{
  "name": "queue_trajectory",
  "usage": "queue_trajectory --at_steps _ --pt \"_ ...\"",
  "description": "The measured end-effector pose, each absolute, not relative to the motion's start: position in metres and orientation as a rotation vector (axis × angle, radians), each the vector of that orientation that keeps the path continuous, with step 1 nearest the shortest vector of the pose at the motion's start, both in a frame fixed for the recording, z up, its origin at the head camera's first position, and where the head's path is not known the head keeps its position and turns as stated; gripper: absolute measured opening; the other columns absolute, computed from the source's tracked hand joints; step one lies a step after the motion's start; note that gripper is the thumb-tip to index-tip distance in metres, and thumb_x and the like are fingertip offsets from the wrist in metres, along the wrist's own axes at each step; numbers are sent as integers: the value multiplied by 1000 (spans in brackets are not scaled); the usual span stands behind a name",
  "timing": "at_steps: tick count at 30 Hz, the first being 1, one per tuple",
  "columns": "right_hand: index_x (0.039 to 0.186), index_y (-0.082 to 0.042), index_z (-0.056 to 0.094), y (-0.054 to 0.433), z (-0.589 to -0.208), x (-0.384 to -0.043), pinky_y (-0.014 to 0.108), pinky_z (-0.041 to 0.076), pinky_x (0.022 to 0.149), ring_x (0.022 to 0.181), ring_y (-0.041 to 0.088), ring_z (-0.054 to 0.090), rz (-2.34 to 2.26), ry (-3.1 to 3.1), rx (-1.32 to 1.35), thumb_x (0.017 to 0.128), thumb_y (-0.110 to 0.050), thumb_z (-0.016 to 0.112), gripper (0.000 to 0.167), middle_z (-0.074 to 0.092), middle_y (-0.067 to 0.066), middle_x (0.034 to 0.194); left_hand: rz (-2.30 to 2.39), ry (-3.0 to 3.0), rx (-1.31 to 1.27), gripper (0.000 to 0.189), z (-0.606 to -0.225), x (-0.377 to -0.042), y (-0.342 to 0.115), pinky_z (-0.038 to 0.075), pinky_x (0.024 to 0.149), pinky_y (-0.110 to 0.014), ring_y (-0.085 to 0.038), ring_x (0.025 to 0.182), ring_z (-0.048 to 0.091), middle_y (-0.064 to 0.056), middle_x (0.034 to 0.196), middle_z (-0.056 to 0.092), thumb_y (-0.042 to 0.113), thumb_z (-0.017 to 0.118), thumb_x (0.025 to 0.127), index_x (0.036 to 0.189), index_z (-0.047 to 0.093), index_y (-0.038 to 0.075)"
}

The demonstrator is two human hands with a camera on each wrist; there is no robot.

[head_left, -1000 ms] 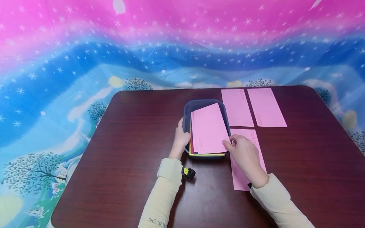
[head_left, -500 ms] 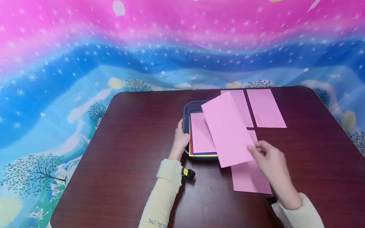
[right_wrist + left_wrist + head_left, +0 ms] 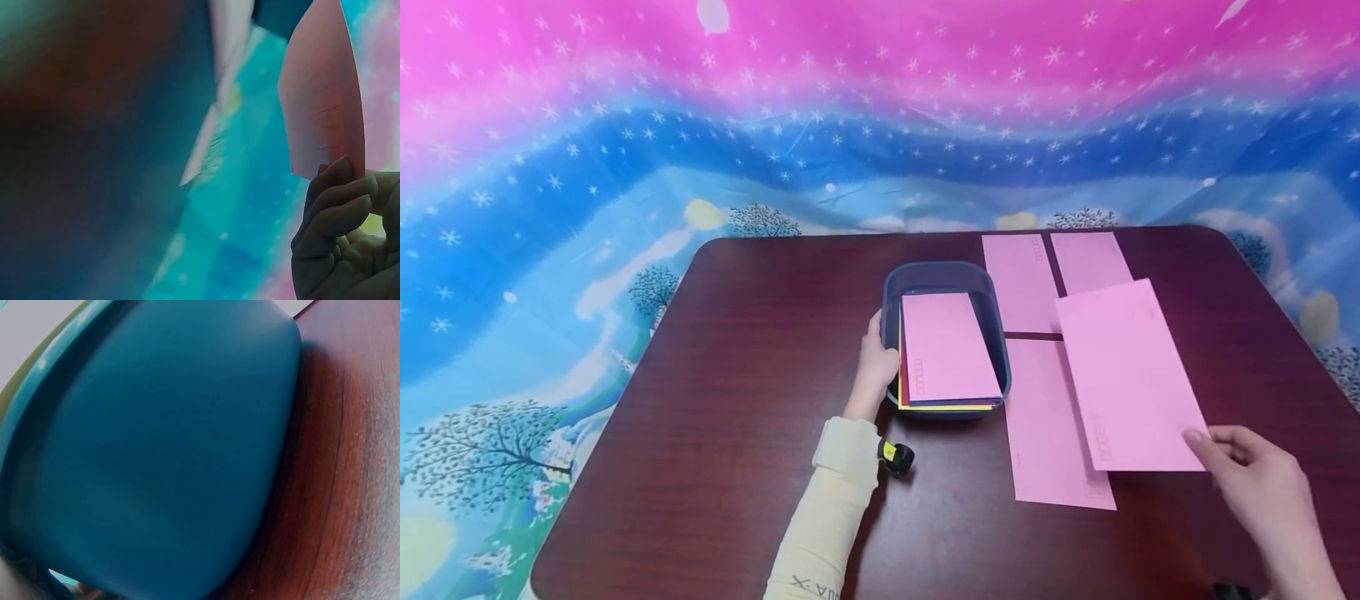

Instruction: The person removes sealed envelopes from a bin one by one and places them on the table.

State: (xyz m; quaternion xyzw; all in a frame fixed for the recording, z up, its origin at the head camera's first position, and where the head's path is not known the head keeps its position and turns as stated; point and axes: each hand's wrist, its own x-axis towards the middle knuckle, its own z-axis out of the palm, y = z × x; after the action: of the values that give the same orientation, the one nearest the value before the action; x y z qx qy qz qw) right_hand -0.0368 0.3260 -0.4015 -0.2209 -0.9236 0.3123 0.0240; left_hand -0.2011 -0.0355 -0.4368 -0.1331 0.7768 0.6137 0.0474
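My right hand pinches the lower right corner of a pink envelope, lifted above the table. In the right wrist view, thumb and fingers of the right hand meet at the edge of the pink envelope. At the left side of a dark blue plastic bin, my left hand grips the rim; its fingers are partly hidden. Inside the bin lies a stack of envelopes, a pink envelope on top, with yellow, red and blue edges below. The left wrist view is filled by the bin's outer wall.
Three pink envelopes lie flat on the brown wooden table: one far back envelope, another back envelope partly covered, and a nearer envelope right of the bin. A patterned cloth hangs behind the table.
My right hand has drawn the top pink envelope out of the bin and carried it rightward, over the laid envelopes. Another pink envelope now shows uncovered in the bin. The left hand stays put.
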Motion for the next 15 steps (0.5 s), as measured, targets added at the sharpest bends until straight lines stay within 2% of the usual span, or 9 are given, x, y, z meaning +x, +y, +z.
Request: queue_trajectory --at_steps 2,6,9,15 --pt "109 7 60 337 -410 -32 22 34 51 51 -2 46 989 -2875 -727 94 -42 55 52 51 -28 53 1870 2369 -408 78 -437 -201 -35 37 106 -44 -33 122 46 -21 140 43 -17 42 80 149 31 18" --pt "109 9 59 355 -422 -23 20 33 52 56 -9 41 984 -2941 -738 94 -42 53 54 52 -29 58 1871 2368 -406 78 -437 -201 -35 38 104 -43 -33 121 47 -21 139 43 -17 43 80 149 31 18" --pt "110 11 59 363 -426 -18 19 32 53 57 -11 39 946 -2993 -706 95 -42 52 55 53 -25 59 1870 2359 -414 77 -435 -200 -35 38 105 -44 -34 124 45 -20 143 40 -16 44 81 149 31 18" --pt "106 11 58 368 -432 -14 18 29 54 52 3 45 945 -3018 -709 97 -40 49 52 55 -8 54 1867 2372 -413 78 -436 -200 -35 36 106 -45 -34 124 43 -21 142 40 -17 42 80 149 32 18"
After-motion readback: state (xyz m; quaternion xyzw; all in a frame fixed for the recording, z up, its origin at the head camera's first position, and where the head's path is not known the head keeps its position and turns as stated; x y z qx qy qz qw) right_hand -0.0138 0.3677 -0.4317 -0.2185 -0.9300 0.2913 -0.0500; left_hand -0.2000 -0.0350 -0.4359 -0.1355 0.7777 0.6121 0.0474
